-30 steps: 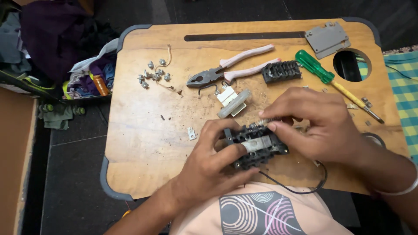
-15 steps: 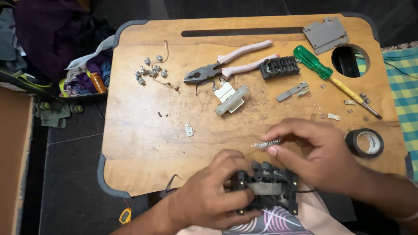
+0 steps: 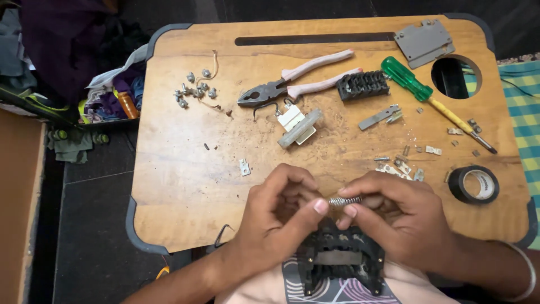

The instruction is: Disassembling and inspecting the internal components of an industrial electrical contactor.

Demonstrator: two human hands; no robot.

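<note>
Left hand [image 3: 275, 217] and right hand [image 3: 394, 217] together pinch a small coiled metal spring [image 3: 344, 200] above a ribbed black plastic block [image 3: 340, 262], over a scuffed wooden table [image 3: 185, 169].

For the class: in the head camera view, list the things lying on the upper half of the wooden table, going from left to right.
Cluster of small screws → pliers → black ribbed block → green-handled screwdriver. The grey plate and the white switch part overlap others in that order, so they are left out.
</note>
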